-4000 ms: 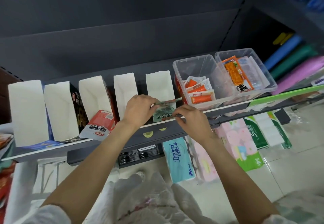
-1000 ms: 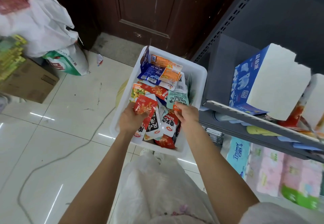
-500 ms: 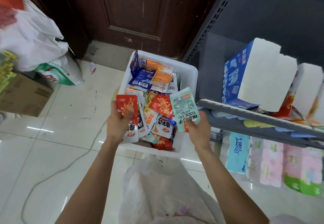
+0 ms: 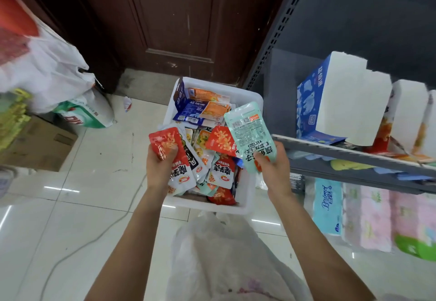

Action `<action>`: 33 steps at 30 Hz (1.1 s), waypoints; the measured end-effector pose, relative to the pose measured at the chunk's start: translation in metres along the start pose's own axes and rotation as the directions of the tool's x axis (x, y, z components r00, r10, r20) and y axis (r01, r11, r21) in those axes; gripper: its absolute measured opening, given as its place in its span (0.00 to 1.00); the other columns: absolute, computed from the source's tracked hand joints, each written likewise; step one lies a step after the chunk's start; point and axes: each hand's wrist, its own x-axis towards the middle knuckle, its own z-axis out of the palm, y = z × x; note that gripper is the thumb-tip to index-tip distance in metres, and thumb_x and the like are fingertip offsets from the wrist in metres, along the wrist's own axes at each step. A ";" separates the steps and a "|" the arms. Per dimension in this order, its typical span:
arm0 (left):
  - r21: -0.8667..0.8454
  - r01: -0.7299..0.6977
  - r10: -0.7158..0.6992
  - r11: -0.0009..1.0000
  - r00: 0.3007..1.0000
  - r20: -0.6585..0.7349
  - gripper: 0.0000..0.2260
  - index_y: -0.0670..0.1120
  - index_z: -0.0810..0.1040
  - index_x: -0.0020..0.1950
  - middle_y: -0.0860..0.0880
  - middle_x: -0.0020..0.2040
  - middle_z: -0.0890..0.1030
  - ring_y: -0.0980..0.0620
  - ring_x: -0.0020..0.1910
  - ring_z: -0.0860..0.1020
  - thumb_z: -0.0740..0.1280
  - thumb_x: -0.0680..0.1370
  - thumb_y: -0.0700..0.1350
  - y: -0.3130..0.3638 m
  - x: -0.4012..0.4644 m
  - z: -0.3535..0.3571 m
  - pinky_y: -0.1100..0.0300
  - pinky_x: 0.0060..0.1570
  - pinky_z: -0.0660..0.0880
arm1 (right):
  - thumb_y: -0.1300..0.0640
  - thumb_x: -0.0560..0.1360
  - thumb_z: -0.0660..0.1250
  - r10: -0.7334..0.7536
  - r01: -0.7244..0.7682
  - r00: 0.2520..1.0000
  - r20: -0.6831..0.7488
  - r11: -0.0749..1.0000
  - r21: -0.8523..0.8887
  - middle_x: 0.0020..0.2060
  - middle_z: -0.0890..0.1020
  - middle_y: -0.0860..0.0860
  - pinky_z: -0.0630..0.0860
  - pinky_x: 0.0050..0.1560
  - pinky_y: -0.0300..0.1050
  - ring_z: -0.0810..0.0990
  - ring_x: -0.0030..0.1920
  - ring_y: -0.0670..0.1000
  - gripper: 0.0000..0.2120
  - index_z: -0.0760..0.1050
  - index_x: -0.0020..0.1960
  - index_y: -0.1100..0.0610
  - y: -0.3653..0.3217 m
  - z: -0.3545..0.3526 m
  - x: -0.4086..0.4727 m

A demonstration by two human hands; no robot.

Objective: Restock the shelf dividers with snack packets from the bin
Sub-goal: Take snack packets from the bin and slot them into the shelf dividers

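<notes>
Snack packets (image 4: 207, 157) heaped loose in a white plastic bin (image 4: 253, 180) on the tiled floor, beside the end of a grey shelf (image 4: 349, 157). Left hand (image 4: 160, 168) over the bin's left side, grip clenched on a small fan of red and white packets (image 4: 173, 154), thumb pressed across the top red one. Right hand (image 4: 274, 171) raised over the bin's right edge, grip pinching the lower end of a pale mint-green packet (image 4: 250, 135), printed back facing up, upper end standing free. White card dividers (image 4: 354, 98) on the shelf to the right, with a blue carton between the first of them; red and orange packets lying in the slots further along. Tissue packs (image 4: 328, 206) stacked under the shelf. White plastic bag (image 4: 226, 253) low in view, between the forearms.

Likely handling: light, flat, soft foil pouches, glossy and probably slippery, apt to slide out of a fanned stack. Best taken by a sealed end or edge, thumb on top, several squared together before lifting. Contents possibly crushable, so firm pinching at the seam rather than the middle.
</notes>
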 end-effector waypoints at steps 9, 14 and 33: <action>-0.042 -0.040 0.038 0.998 0.999 -0.037 0.16 0.51 0.69 0.63 0.47 0.55 0.80 0.47 0.49 0.82 0.69 0.76 0.46 0.005 -0.006 -0.005 0.52 0.45 0.79 | 0.66 0.75 0.67 -0.022 0.011 0.997 0.076 0.989 0.147 0.47 0.82 0.48 0.78 0.42 0.38 0.81 0.46 0.44 0.12 0.72 0.53 0.52 -0.037 0.009 -0.018; -0.238 0.144 -0.123 0.961 0.987 0.099 0.14 0.48 0.70 0.63 0.43 0.51 0.82 0.47 0.43 0.84 0.66 0.78 0.41 0.013 -0.012 0.004 0.54 0.36 0.80 | 0.67 0.75 0.65 -0.021 -0.087 0.977 0.211 0.868 0.489 0.45 0.84 0.48 0.76 0.50 0.43 0.81 0.48 0.47 0.13 0.74 0.52 0.51 -0.072 -0.002 -0.023; -0.293 0.100 -0.002 0.951 0.949 0.316 0.26 0.49 0.67 0.69 0.46 0.60 0.80 0.46 0.59 0.79 0.71 0.73 0.47 0.055 -0.065 0.091 0.43 0.64 0.71 | 0.63 0.73 0.70 0.017 -0.018 1.000 0.010 0.999 0.035 0.45 0.83 0.47 0.79 0.52 0.54 0.82 0.48 0.50 0.11 0.75 0.49 0.48 -0.035 -0.028 -0.028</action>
